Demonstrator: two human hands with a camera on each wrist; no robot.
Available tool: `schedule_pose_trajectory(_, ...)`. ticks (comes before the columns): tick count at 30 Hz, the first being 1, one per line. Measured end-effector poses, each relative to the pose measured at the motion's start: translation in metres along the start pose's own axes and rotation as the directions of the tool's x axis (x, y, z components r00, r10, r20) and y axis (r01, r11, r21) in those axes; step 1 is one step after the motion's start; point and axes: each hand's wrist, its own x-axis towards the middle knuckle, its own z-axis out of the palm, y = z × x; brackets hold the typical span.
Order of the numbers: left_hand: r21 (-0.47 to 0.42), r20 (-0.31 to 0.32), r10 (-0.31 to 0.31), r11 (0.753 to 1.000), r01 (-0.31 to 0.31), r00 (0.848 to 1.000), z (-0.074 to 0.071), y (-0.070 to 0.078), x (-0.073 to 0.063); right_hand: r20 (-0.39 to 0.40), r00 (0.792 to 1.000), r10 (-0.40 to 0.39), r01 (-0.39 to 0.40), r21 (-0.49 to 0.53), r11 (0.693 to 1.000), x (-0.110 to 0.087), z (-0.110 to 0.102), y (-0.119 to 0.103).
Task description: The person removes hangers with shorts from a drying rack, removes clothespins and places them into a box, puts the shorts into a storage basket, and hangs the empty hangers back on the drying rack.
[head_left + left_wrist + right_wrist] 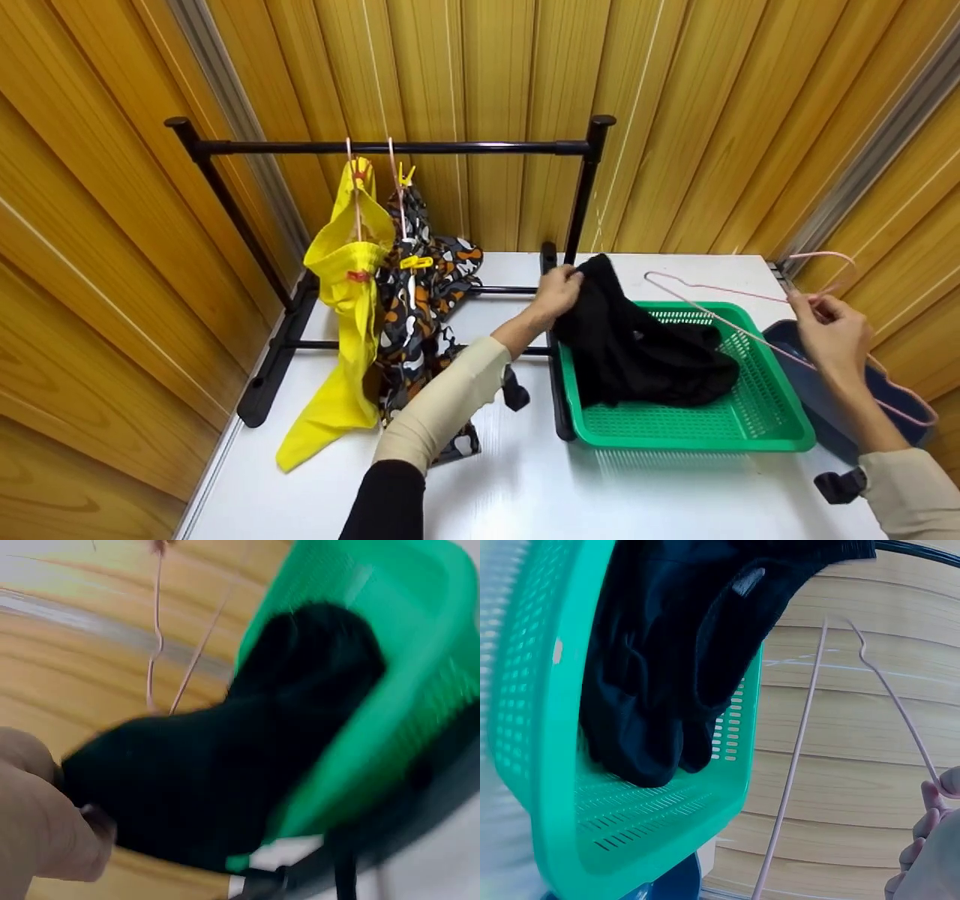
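My left hand [559, 294] pinches one end of a black garment [637, 352] and lifts it above the left side of a green basket [690, 440]. The rest of the cloth lies bunched inside the basket. In the right wrist view the garment [652, 667] shows an opening with a pale label. My right hand [834, 337] holds a pink wire hanger [720, 319] over the basket's right side. The hanger's narrow end points left toward the cloth, and nothing hangs on it.
A black rack [480, 148] stands at left and back, its foot beside the basket. From its bar hang a yellow garment [341, 300] and a camouflage-patterned garment [412, 330] on clipped hangers. A dark blue bin [817, 397] sits right of the basket. Wooden-look walls [495, 75] enclose the table.
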Motion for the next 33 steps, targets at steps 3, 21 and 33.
schedule_pose_trajectory(3,0.082,0.189,0.109,0.989,-0.126,0.976,0.021,0.003,-0.007,0.018,1.0,0.015,-0.016,0.006,1.0,-0.001,-0.003,0.001)
schedule_pose_trajectory(21,0.717,0.695,-0.377,0.426,-0.552,0.612,0.082,-0.008,-0.042,0.152,0.977,-0.147,0.142,0.046,0.989,-0.014,-0.001,-0.005)
schedule_pose_trajectory(33,0.578,0.813,-0.249,0.454,-0.678,0.526,0.026,0.01,-0.045,0.251,0.946,-0.206,0.225,-0.049,0.973,-0.024,-0.004,-0.006)
